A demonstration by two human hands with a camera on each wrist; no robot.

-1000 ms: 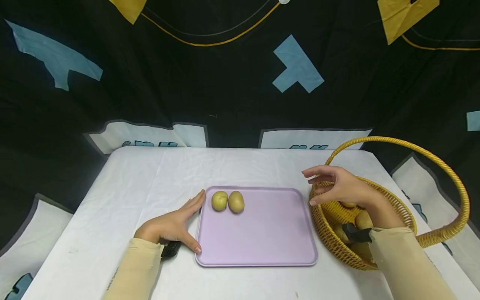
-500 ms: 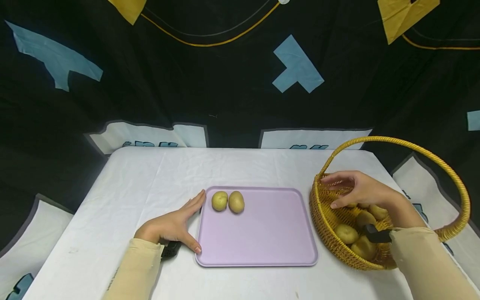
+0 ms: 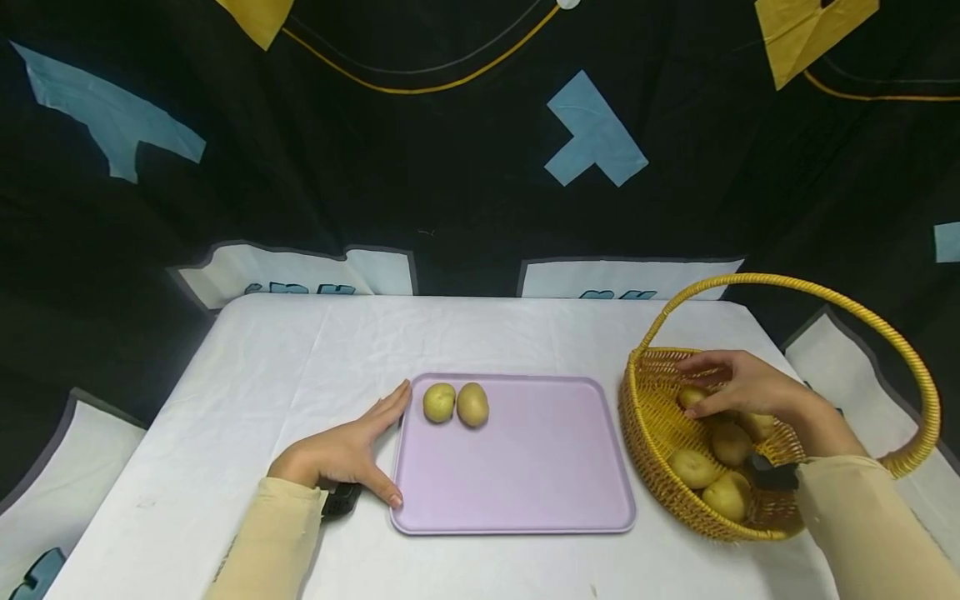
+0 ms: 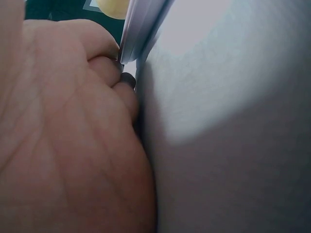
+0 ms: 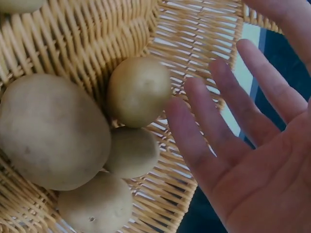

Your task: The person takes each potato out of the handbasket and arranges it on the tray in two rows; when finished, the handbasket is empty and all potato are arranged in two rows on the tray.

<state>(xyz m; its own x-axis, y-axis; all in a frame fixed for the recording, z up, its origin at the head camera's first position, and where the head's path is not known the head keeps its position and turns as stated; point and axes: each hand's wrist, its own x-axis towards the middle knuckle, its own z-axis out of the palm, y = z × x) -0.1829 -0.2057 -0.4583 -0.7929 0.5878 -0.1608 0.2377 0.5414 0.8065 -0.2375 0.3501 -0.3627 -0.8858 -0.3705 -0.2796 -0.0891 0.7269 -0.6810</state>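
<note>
My left hand (image 3: 341,450) rests against the left edge of a lilac tray (image 3: 540,467), thumb and fingers spread along its rim. Two potatoes lie side by side near the tray's far left corner, a rounder potato (image 3: 438,402) and an oval potato (image 3: 472,405). Inside the wicker basket (image 3: 652,458), my right hand (image 3: 753,387) hovers over a potato (image 3: 692,396) at the far side. In the right wrist view its fingers are extended and parted, fingertips right beside a small potato (image 5: 140,92), with nothing gripped.
The basket's tall arched handle (image 3: 810,285) rises over the right forearm. Several more potatoes, among them a big brownish potato (image 5: 53,131), lie in the basket. A white cloth (image 3: 480,333) covers the table, and a dark patterned curtain (image 3: 450,183) hangs behind.
My right hand has moved from above the basket's left rim rightward and down into the basket, uncovering more potatoes. The left hand, tray and its two potatoes have stayed in place.
</note>
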